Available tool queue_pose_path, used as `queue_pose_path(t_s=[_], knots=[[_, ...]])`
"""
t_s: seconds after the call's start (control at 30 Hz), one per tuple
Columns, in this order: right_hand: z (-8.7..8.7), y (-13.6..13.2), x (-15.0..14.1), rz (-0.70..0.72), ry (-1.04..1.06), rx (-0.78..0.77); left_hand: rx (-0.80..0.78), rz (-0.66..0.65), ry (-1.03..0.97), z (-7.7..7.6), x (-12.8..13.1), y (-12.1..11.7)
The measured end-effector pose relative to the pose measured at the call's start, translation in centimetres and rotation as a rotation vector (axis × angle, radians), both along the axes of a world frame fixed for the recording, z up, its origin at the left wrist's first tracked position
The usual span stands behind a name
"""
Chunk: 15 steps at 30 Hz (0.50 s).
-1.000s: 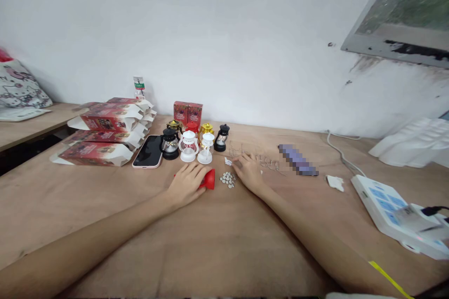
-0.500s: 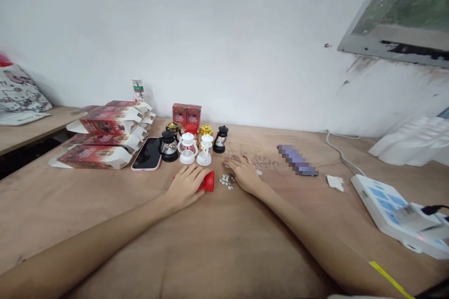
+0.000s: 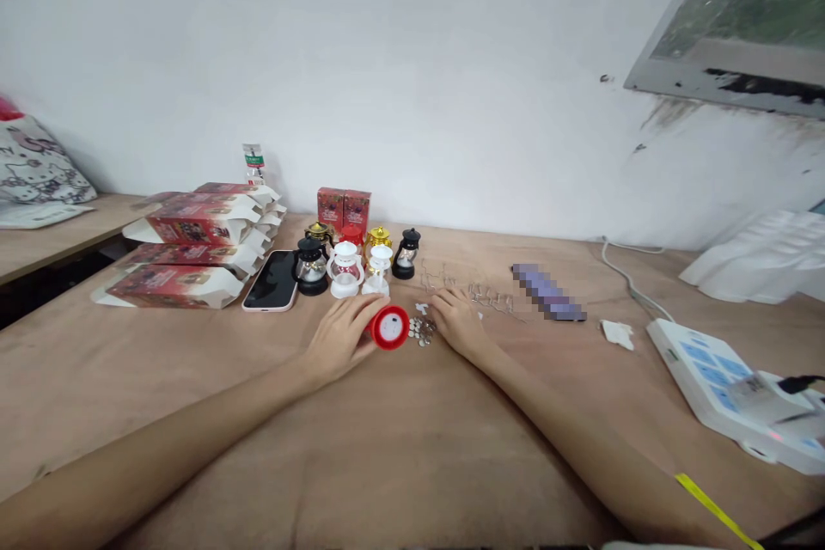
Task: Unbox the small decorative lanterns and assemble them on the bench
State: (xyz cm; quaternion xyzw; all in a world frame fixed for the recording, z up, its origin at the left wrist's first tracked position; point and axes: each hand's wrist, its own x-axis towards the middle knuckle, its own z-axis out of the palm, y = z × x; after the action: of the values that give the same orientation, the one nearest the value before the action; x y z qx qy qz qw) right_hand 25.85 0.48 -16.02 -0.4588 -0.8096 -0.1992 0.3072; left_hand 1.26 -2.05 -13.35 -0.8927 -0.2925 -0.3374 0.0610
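Table: red lantern base-first, long axis toward camera; left fingers clasp it; right fingers grip unclear.

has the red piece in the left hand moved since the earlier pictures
Yes: judged against the phone, the red piece in the left hand has turned its round end toward the camera, and that end reaches slightly farther right.

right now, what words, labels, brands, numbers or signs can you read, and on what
No text is sharp enough to quote.
Two upright red boxes: light lettering, too blurred.
Open red cartons: printed, too blurred.
Container with green-and-red label: print too small.
White bag: marks at left edge, perhaps letters, unclear.
Power strip: blue panels, any print too small.
Red item in the left hand: dark specks, no readable characters.
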Motion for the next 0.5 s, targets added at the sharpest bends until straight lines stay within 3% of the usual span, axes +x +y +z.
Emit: queue_pose_path(t_s=[0.3, 0.5], knots=[[0.6, -0.6, -0.4, 0.004, 0.106, 0.289, -0.018, 0.007, -0.002, 0.1, 0.1, 0.0], [1.6, -3.1, -2.4, 0.382, 0.108, 0.462, -0.063, 0.045, -0.066, -0.3, 0.1, 0.1]])
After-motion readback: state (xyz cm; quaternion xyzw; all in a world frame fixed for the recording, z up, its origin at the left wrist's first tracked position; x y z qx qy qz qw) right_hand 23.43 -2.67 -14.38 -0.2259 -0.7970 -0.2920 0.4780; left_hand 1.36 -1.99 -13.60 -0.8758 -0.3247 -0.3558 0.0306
